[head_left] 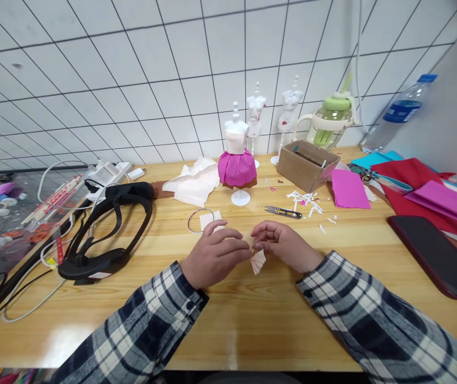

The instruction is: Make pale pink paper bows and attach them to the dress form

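Low over the middle of the table, a small fan of pale pink pleated paper (257, 261) hangs from between my hands, its folds spreading downward. My right hand (282, 242) pinches its gathered top, where something thin and brownish shows. My left hand (218, 253) has its fingertips closed together at that same top, partly hiding it. Beyond them stands a small white dress form (236, 129) wearing a pale bodice and a magenta gathered skirt (237, 168). Thread snips (283, 212) lie past my right hand. A thin ring (190, 221) and a pale paper square (208, 217) lie past my left.
A black headset (104, 266) and cables lie left. Crumpled pale paper (196, 181) is behind. White scraps (306, 201), a cardboard box (306, 169), two more dress forms (255, 114) and a green-lidded jug (332, 120) are back right. A phone (440, 256) and coloured sheets (404, 184) lie right.
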`<state>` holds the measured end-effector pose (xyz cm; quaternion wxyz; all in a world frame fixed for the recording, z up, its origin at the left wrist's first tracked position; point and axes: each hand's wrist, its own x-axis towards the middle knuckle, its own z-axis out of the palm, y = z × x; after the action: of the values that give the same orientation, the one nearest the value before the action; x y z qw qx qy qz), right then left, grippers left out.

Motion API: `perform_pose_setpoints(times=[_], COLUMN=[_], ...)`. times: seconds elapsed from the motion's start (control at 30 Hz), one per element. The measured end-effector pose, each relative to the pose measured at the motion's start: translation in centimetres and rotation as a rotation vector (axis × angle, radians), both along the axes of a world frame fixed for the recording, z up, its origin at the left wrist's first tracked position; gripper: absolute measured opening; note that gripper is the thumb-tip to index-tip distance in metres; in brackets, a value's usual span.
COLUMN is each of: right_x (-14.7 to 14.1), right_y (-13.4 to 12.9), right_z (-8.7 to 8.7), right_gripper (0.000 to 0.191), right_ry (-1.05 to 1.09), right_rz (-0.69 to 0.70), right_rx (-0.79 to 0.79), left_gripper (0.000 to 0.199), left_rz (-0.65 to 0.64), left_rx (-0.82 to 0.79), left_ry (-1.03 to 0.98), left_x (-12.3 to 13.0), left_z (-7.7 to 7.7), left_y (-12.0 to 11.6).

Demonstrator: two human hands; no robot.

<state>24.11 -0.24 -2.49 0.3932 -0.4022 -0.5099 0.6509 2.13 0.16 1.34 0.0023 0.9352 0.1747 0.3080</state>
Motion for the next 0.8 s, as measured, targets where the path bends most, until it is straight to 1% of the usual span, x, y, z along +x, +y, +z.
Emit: perform_pose_setpoints(times=[0.07,0.1,0.2,0.27,0.33,0.4,0.53,0.7,0.8], right_x=[0.3,0.5,0.7,0.8,0.9,1.0,0.7,-0.4,-0.9], right_y=[0.1,0.0,-0.1,-0.2,-0.3,-0.2,-0.6,-1.8,-2.3], right_z=[0.1,0.1,0.4,0.6,0.8,0.9,1.2,1.8,1.9], right_gripper=[0.026,0.022,0.01,0.015,0.019,0.02,0.016,0.016,0.016], right_ry=[-0.069,-0.126,-0.397,-0.564,-0.654,-0.691,-0.77,-0.94,-1.026], right_rz=[0.04,0.047,0.04,0.037,0.055,0.085,0.116,0.08,0.024], right_rx=[0.06,0.112,0.364,0.532,0.649,0.727,0.838,1.071,1.137], left_gripper=[0.02,0.018,0.016,0.015,0.016,0.017,0.016,0.016,0.02], left_rz=[-0.039,-0.03,0.041,0.058,0.045,0.041,0.074,0.15,0.237], left_rx=[0.104,0.13,0.139,0.138,0.145,0.144,0.1,0.072,0.076], left_ry=[0.082,0.119,0.236,0.299,0.345,0.37,0.394,0.431,0.427], left_x=[-0.2,-0.3,-0.1,0.2,0.6,0.8,1.0,1.7,2.1], left_z=[0.3,0.3,-0.1,-0.5,-0.8,-0.9,-1.4,-1.9,-1.8], left_y=[0.1,0.2,0.3,0.2,0.1,0.0,0.1,-0.1,-0.4])
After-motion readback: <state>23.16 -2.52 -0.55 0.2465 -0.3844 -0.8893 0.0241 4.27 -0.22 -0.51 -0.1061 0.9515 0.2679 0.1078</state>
